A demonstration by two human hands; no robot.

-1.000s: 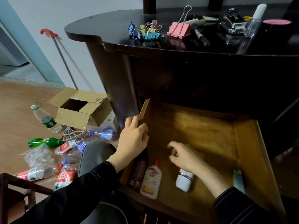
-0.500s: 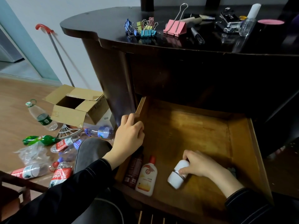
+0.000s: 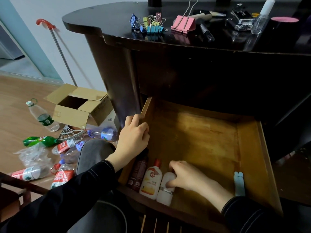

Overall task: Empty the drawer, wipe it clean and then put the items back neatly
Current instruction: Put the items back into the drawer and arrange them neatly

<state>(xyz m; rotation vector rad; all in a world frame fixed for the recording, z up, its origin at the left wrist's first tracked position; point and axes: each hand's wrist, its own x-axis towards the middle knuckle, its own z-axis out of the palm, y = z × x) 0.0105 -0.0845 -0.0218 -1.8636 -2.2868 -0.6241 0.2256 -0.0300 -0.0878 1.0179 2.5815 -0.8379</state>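
the wooden drawer (image 3: pixel 210 142) is pulled out from under the dark table (image 3: pixel 185 44), and most of its floor is bare. the left hand (image 3: pixel 133 140) is laid on the top of the drawer's left wall, with the fingers curled loosely over the edge; nothing else is held in it. the right hand (image 3: pixel 183 177) is reached into the near left corner of the drawer and is closed around the upper part of a white bottle (image 3: pixel 165 193), with the thumb pressed against its side and the fingers wrapped over its top. the white bottle is lying on the drawer floor, its silver band visible just below the thumb. it is pressed against a white and yellow bottle with a red cap (image 3: pixel 151 179), which in turn is lying beside a dark bottle (image 3: pixel 138 172) set against the left wall. the three bottles are lined up side by side, caps pointing away from the person. a pale blue object (image 3: pixel 239 184) is lying against the right wall of the drawer, well apart from the bottles; what it is cannot be told. on the table, a cluster of small coloured binder clips (image 3: pixel 151 25), a large pink binder clip (image 3: pixel 183 25), a black marker (image 3: pixel 207 32) and a clear spray bottle (image 3: pixel 261 18) are spread out. on the floor to the left, an open cardboard box (image 3: pixel 79 106) and scattered plastic bottles (image 3: pixel 43 118) are seen.
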